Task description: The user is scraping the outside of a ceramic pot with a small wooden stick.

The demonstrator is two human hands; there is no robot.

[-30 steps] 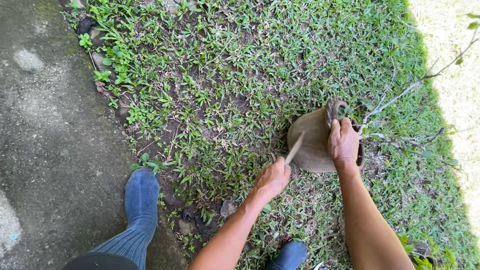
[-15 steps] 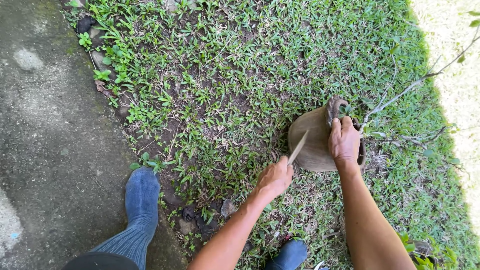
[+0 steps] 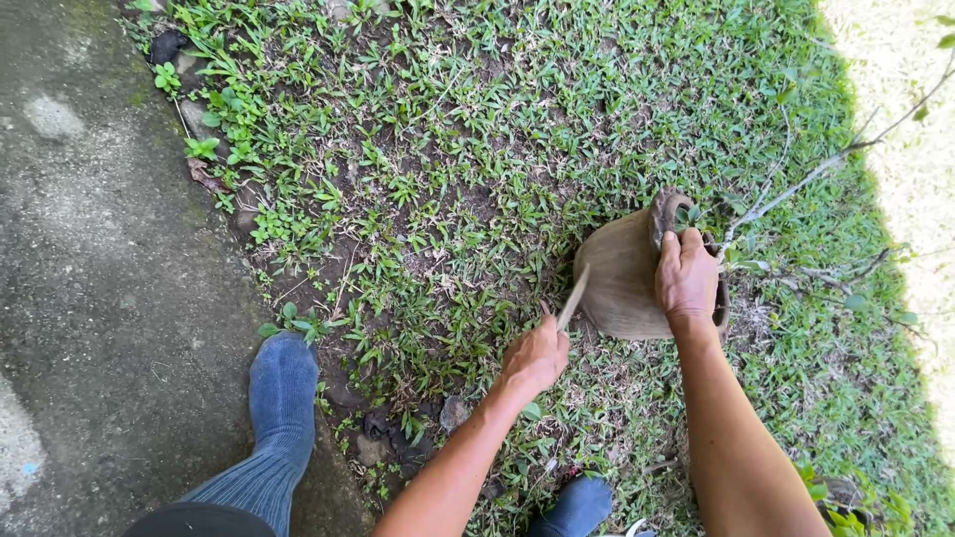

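A brown fabric plant bag (image 3: 622, 278) lies tipped on its side on the grass, with a thin bare sapling (image 3: 816, 174) running out of its mouth to the upper right. My right hand (image 3: 686, 278) grips the bag's rim. My left hand (image 3: 535, 356) is closed around a thin pale blade or stick (image 3: 573, 296) whose tip rests against the bag's left side.
Low weedy grass (image 3: 477, 149) covers the ground. A dark concrete path (image 3: 90, 298) runs along the left. My left foot in a blue sock (image 3: 282, 393) stands at the path's edge and my other blue-socked foot (image 3: 577, 505) shows at the bottom. Sunlit ground (image 3: 910, 89) lies at the far right.
Both hands keep their holds on the tool and the bag. The blade's tip has shifted slightly along the bag's left side. The bag stays tipped over.
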